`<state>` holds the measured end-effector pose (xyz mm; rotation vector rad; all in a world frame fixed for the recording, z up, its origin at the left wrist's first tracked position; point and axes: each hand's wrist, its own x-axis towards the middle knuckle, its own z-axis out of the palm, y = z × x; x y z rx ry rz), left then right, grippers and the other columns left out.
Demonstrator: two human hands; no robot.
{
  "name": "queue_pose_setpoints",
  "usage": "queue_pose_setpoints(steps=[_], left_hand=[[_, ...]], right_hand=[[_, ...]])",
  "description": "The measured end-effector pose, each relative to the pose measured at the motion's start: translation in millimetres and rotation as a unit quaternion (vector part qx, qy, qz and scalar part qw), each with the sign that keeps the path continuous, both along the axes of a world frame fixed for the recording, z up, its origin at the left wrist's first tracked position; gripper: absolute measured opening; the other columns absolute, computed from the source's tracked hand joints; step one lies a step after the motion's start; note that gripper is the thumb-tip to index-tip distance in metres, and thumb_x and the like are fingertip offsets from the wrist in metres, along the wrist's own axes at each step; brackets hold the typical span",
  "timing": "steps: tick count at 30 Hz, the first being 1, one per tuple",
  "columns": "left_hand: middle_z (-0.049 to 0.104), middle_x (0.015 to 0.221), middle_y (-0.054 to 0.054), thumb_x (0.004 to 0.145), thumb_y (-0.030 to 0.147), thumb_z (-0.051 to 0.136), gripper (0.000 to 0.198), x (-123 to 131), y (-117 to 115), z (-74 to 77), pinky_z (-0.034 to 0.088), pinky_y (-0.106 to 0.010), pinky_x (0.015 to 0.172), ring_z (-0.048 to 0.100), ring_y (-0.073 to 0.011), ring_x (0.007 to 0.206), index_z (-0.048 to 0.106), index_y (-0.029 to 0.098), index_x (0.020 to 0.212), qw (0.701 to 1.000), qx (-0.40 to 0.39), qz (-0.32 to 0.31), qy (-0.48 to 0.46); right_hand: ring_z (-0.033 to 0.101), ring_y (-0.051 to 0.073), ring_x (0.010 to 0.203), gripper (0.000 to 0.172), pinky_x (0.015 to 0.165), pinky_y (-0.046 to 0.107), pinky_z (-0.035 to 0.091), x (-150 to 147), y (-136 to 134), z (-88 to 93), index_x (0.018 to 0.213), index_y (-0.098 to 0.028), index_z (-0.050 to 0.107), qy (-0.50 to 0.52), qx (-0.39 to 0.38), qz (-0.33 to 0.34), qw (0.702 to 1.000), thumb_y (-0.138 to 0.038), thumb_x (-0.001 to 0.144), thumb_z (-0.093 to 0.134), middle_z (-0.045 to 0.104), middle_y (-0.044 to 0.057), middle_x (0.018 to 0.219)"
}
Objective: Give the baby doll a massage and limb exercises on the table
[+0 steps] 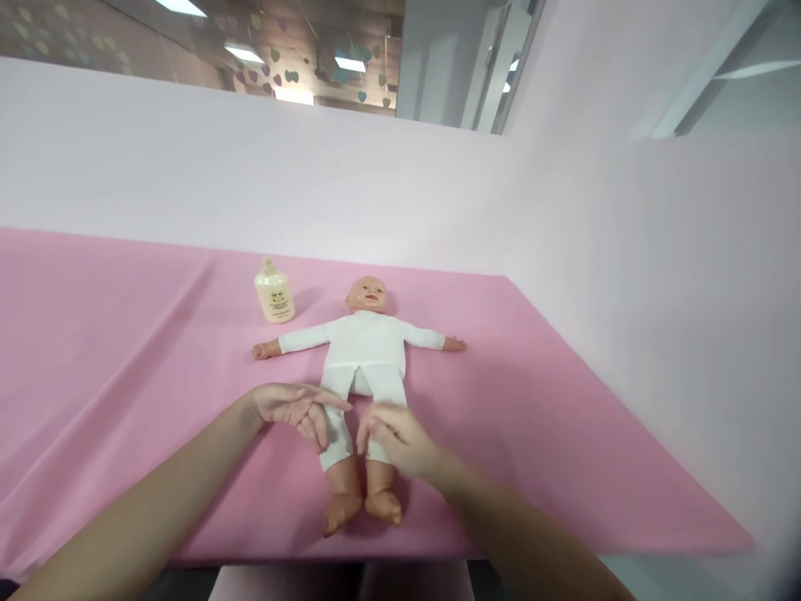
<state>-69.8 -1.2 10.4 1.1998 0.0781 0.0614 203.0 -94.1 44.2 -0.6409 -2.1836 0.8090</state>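
A baby doll (363,342) in a white top and white trousers lies on its back on the pink cloth (125,351), arms spread, feet toward me. My left hand (297,409) rests against the doll's left-side trouser leg, fingers stretched out and apart. Over the other trouser leg near the cuff lies my right hand (394,436), its fingers curled down onto the fabric; the hand is a little blurred, and whether it grips the fabric is unclear.
A cream lotion bottle (274,292) stands upright beside the doll's head, to its left. White walls close the back and right sides. The pink cloth's front edge (400,558) runs just below the doll's feet.
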Motion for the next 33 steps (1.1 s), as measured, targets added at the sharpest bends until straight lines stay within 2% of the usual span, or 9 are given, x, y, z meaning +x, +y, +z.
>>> queue_pose_setpoints(steps=[4, 7, 12, 14, 16, 20, 24, 28, 33], left_hand=[[0.069, 0.117, -0.026, 0.092, 0.064, 0.047, 0.085, -2.6, 2.4, -3.0, 0.052, -0.041, 0.085, 0.071, -0.0336, 0.102, 0.032, 0.005, 0.152, 1.000, -0.004, 0.022, -0.003], [0.069, 0.117, -0.026, 0.092, 0.062, 0.048, 0.084, -4.7, 5.6, -5.3, 0.052, -0.038, 0.085, 0.070, -0.0327, 0.104, 0.032, 0.005, 0.151, 0.999, -0.012, 0.030, -0.003], [0.069, 0.117, -0.024, 0.091, 0.063, 0.049, 0.084, -9.5, 11.9, -10.3, 0.051, -0.037, 0.087, 0.069, -0.0318, 0.107, 0.033, 0.006, 0.151, 0.999, -0.021, 0.044, -0.009], [0.069, 0.116, -0.024, 0.091, 0.063, 0.050, 0.084, -10.9, 13.6, -11.3, 0.051, -0.037, 0.086, 0.069, -0.0318, 0.106, 0.033, 0.006, 0.150, 0.998, -0.022, 0.053, -0.007], [0.069, 0.116, -0.024, 0.090, 0.063, 0.051, 0.086, -11.2, 14.4, -11.3, 0.051, -0.037, 0.086, 0.069, -0.0321, 0.105, 0.033, 0.005, 0.150, 0.998, -0.022, 0.060, -0.002], [0.070, 0.115, -0.024, 0.087, 0.066, 0.053, 0.089, -9.4, 14.2, -10.5, 0.052, -0.041, 0.088, 0.069, -0.0332, 0.106, 0.034, 0.006, 0.149, 0.998, -0.022, 0.058, -0.012], [0.069, 0.116, -0.023, 0.085, 0.064, 0.057, 0.084, -8.9, 15.1, -8.5, 0.053, -0.042, 0.086, 0.071, -0.0334, 0.100, 0.041, 0.007, 0.145, 0.996, -0.028, 0.081, -0.020], [0.069, 0.117, -0.020, 0.087, 0.050, 0.061, 0.067, -5.3, 24.0, 4.1, 0.053, -0.040, 0.087, 0.071, -0.0316, 0.101, 0.049, 0.010, 0.139, 0.967, -0.057, 0.245, -0.046], [0.070, 0.113, -0.017, 0.089, 0.022, 0.056, 0.030, 22.5, 53.9, 35.7, 0.053, -0.040, 0.093, 0.070, -0.0255, 0.098, 0.061, 0.011, 0.116, 0.835, -0.099, 0.539, -0.046]], right_hand=[[0.064, 0.020, 0.091, 0.027, 0.088, 0.034, 0.051, 24.8, 41.1, -2.4, 0.089, -0.018, 0.061, 0.059, 0.087, -0.208, 0.973, -0.028, 0.100, 0.039, 0.069, 0.007, 0.090], [0.059, 0.023, 0.113, 0.029, 0.105, 0.041, 0.043, 55.1, 77.2, -9.3, 0.109, -0.017, 0.061, 0.025, 0.113, -0.320, 0.940, -0.025, 0.098, 0.036, 0.066, 0.011, 0.113], [0.031, 0.031, 0.145, 0.046, 0.117, 0.050, 0.025, 104.5, 115.6, -27.1, 0.139, -0.016, 0.048, -0.147, 0.011, -0.496, 0.856, -0.026, 0.096, 0.037, 0.040, 0.015, 0.154], [0.020, 0.036, 0.149, 0.049, 0.115, 0.057, 0.024, 116.3, 122.4, -32.1, 0.146, -0.020, 0.042, -0.194, -0.044, -0.531, 0.824, -0.033, 0.098, 0.035, 0.029, 0.013, 0.161], [0.020, 0.036, 0.149, 0.046, 0.113, 0.058, 0.024, 122.7, 126.1, -34.8, 0.143, -0.023, 0.046, -0.227, -0.071, -0.542, 0.806, -0.032, 0.100, 0.031, 0.033, 0.011, 0.159], [0.046, 0.028, 0.130, 0.039, 0.108, 0.052, 0.027, 123.8, 128.0, -33.5, 0.130, -0.024, 0.054, -0.234, -0.084, -0.535, 0.807, -0.020, 0.096, 0.037, 0.056, 0.011, 0.137], [0.056, 0.024, 0.111, 0.023, 0.102, 0.044, 0.032, 119.3, 125.8, -27.2, 0.108, -0.021, 0.062, -0.217, -0.066, -0.543, 0.808, -0.029, 0.092, 0.049, 0.064, 0.010, 0.117], [0.061, 0.020, 0.098, 0.018, 0.091, 0.035, 0.039, 116.6, 119.8, -21.3, 0.090, -0.021, 0.062, -0.174, -0.075, -0.513, 0.837, -0.036, 0.091, 0.052, 0.068, 0.006, 0.100], [0.064, 0.018, 0.088, 0.021, 0.074, 0.027, 0.046, 112.1, 112.9, -17.5, 0.096, -0.020, 0.059, -0.081, -0.143, -0.456, 0.875, -0.038, 0.086, 0.062, 0.069, 0.005, 0.098]])
